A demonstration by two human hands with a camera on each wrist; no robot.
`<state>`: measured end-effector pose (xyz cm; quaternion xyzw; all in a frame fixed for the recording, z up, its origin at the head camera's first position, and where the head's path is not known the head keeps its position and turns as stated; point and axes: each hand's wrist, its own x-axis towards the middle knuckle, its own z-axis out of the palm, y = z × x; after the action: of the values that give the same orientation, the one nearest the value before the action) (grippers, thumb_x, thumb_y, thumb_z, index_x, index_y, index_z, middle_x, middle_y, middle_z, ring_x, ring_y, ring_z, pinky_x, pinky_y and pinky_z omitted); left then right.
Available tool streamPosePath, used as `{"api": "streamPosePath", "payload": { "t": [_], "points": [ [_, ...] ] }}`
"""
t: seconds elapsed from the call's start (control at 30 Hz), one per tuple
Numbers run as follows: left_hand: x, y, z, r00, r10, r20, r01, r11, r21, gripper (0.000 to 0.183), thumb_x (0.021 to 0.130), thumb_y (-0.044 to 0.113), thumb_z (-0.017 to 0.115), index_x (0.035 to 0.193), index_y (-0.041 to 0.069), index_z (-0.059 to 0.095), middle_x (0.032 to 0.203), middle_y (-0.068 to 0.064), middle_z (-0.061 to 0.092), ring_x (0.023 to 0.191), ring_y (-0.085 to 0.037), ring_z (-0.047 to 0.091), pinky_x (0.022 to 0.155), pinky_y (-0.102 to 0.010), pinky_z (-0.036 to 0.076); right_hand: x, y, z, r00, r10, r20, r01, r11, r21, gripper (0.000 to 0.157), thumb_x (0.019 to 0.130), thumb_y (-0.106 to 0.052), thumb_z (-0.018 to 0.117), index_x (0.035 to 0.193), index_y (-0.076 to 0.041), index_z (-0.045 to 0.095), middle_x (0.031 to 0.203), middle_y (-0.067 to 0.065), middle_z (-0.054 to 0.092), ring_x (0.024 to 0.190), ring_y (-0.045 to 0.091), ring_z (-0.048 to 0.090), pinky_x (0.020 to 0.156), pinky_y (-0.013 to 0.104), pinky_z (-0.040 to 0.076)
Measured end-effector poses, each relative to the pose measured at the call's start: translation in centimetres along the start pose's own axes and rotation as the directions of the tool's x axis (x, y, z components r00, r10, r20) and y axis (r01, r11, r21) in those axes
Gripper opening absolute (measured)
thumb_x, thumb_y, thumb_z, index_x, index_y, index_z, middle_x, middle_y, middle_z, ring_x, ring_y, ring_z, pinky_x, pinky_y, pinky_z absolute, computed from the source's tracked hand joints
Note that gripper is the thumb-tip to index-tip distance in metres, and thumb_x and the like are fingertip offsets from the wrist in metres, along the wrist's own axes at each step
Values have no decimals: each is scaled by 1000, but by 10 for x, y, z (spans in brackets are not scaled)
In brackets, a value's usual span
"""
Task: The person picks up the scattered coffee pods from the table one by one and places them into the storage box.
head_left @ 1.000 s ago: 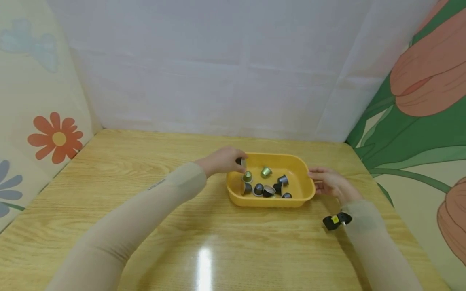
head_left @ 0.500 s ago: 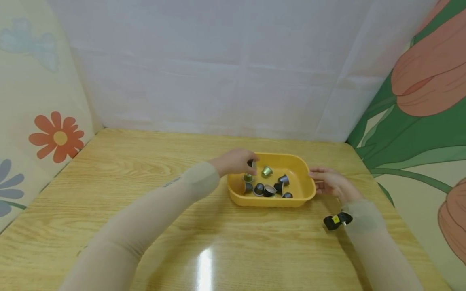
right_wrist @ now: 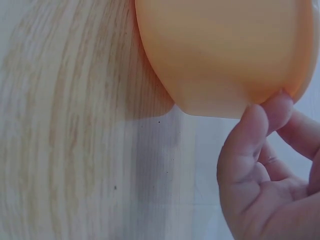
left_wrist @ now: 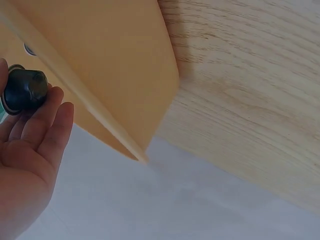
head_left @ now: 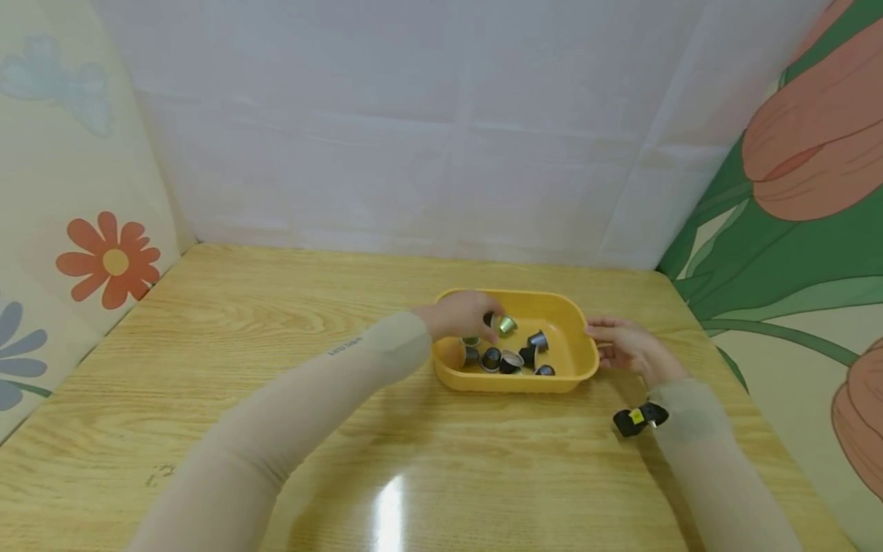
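Observation:
My left hand [head_left: 461, 316] is over the left part of a yellow plastic tub [head_left: 513, 383], holding a dark coffee capsule [left_wrist: 24, 91] between thumb and fingers. Inside the tub lie several more capsules: a light green capsule [head_left: 507, 326] near the held one, a blue-grey capsule [head_left: 538, 340], and black ones such as the capsule [head_left: 510, 362] near the front wall. Another green capsule is partly hidden by the left hand. At the tub's right end, my right hand [head_left: 631, 349] grips the rim, with curled fingers against the outer wall [right_wrist: 215, 65] in the right wrist view.
The tub stands on a wood-grain table [head_left: 331, 460], towards its back right. A white cloth [head_left: 414, 153] hangs behind the table. Flower-printed panels [head_left: 814, 230] border both sides. A small black device [head_left: 640, 419] is strapped at my right wrist.
My left hand has moved right and slightly down with the dark capsule, from the tub's left rim further over its inside. My right hand and the tub have stayed in place.

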<state>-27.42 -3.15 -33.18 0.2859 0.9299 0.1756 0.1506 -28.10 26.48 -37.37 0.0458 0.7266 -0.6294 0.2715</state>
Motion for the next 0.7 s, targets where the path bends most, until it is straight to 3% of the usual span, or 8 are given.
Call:
{"api": "streamPosePath", "payload": {
  "t": [0.27, 0.47, 0.7],
  "points": [
    [3, 4, 3, 1000, 16, 9, -16, 1000, -24, 45, 91, 23, 71, 131, 5, 60, 125, -6, 63, 111, -20, 58, 96, -34, 47, -1, 0, 0, 1000, 0, -1, 0, 1000, 15, 40, 101, -15, 54, 136, 0, 44, 86, 0, 64, 71, 14, 62, 64, 27, 55],
    [4, 6, 8, 1000, 3, 21, -2, 1000, -28, 49, 92, 22, 70, 136, 5, 56, 130, -8, 60, 119, -22, 56, 100, -35, 45, -1, -1, 0, 1000, 0, -1, 0, 1000, 10, 43, 100, -15, 54, 138, 2, 41, 87, 0, 64, 71, 14, 62, 64, 28, 55],
    [7, 6, 11, 999, -14, 29, 15, 999, -32, 50, 93, 22, 69, 138, 6, 54, 134, -8, 58, 123, -22, 53, 103, -36, 43, 0, 0, -1, 1000, 2, 1, -2, 1000, 20, 34, 100, -15, 54, 131, -2, 48, 86, 0, 64, 71, 14, 62, 64, 27, 55]
  ]
}}
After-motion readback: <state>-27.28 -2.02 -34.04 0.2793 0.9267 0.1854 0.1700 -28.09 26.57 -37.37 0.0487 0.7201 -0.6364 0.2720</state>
